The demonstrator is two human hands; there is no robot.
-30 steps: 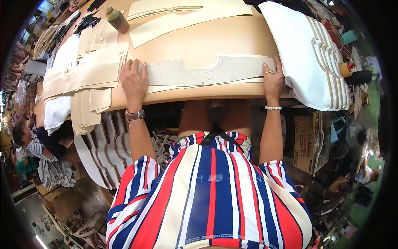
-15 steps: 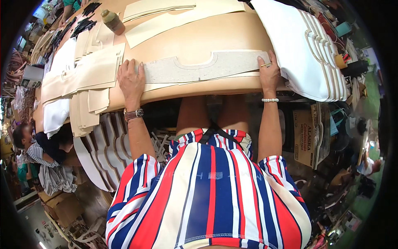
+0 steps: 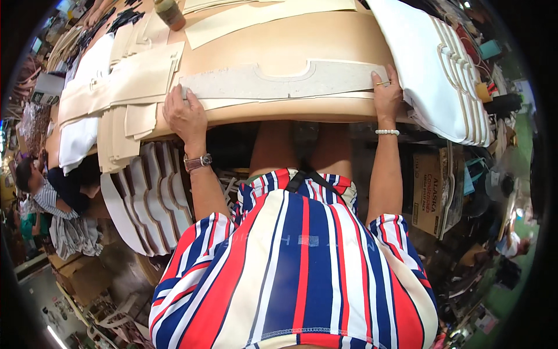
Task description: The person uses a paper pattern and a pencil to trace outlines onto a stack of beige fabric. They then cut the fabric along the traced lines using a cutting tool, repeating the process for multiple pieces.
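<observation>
A long grey template with a rounded notch in its far edge lies along the near side of the table. Beneath it, a strip of cream sheet shows along the near edge. My left hand pinches the template's left end, its thumb and fingertips at the corner. At the other end, my right hand grips with the thumb on top and the fingers at the far side. A thin yellowish thing crosses the right fingers; whether it is a ring or a stick I cannot tell.
Cream cut pieces are stacked left of my left hand. White padded panels are piled close beside my right hand. A bottle stands at the far left, near a large cream sheet. More white panels lean below the table.
My left hand has shifted toward the template's left end and nearer to me, uncovering more of that end. My right hand stays at the right end. The whole view has tilted slightly.
</observation>
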